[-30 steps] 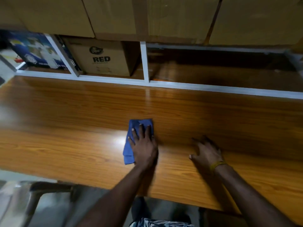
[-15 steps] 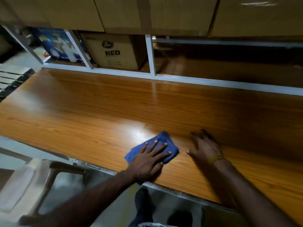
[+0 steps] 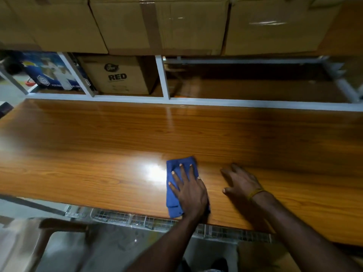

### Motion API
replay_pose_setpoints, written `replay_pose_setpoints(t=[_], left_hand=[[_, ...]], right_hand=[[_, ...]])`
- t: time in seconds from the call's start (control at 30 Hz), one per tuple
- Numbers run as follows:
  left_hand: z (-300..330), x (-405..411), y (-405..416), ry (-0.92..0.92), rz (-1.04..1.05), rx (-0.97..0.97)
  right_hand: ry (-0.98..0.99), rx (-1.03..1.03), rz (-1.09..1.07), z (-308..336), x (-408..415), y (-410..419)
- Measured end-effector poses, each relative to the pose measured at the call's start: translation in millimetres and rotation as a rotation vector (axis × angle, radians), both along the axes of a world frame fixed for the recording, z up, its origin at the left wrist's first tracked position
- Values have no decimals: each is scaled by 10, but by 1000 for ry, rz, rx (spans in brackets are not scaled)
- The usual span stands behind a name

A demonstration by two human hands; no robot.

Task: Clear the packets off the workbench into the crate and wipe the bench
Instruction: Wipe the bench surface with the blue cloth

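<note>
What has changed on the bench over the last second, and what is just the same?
The left hand swept the blue cloth toward the right hand and the near edge, fingers angled sideways, then turned it back so the fingers point away again. It presses the cloth flat throughout, never letting go. The right hand stayed flat on the workbench beside it, and the RED box stayed on its shelf.

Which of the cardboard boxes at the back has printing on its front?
The small carton standing in the shelf bay behind the workbench, marked "RED" under a round logo. The big taped cartons stacked above show plain brown fronts.
</note>
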State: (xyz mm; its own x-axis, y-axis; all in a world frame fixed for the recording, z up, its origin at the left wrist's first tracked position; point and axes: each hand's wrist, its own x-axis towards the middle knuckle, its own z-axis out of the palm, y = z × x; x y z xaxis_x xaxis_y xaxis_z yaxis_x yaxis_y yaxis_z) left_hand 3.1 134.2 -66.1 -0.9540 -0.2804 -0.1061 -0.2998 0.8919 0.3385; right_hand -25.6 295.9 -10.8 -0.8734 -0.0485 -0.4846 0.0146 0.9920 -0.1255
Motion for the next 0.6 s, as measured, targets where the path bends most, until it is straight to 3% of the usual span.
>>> replay_pose_setpoints(t=[0.2,0.37,0.47,0.6], left_hand=[[-20,-190,-107,-48,-594,-28],[-118,6,-575,45,-1096,-65],[-163,-54,-957,91,-1069,-93],[-78,-220,-828,21,-743,-80]], right_hand=[[-20,25,-97,31,300,228],[0,-30,-128,-15,448,226],[15,-49,-172,-28,484,196],[58,-49,-193,-67,480,162]])
